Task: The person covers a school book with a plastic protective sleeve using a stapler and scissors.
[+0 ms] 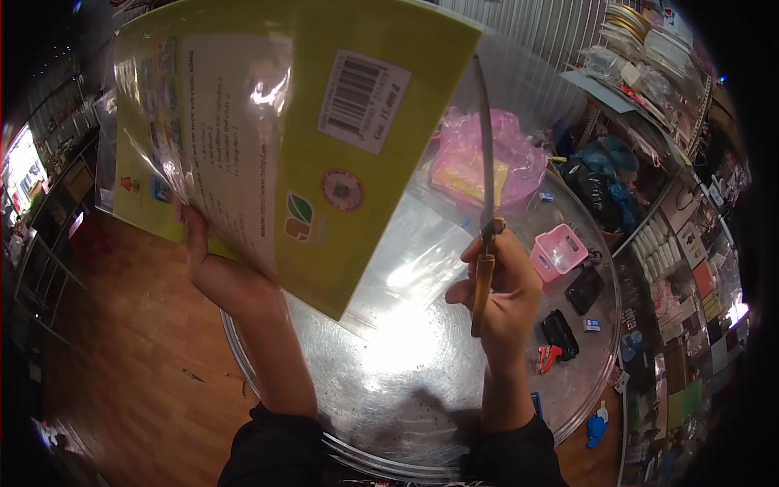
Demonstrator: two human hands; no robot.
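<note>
A yellow-green book (381, 183) with a barcode on its back cover is held up, tilted, in the upper left. Clear plastic film lies over it and sticks out past its right edge. My left hand (231, 280) grips the lower edge of the book, its other fingers hidden behind. In my right hand (515, 284) is a pair of scissors (487, 162) with dark blades and brownish-gold handles. The blades point upward beside the book's right edge and look closed together. Clear plastic sheets (430, 252) lie on the round metal table (365, 406) below.
A pink plastic bag (503, 154) with something yellow sits at the table's far side. Toward the right are a pink basket (558, 252), black cases (558, 334), a red stapler (548, 358) and a small blue-and-white box (591, 325). Crowded shelves (682, 268) stand beyond.
</note>
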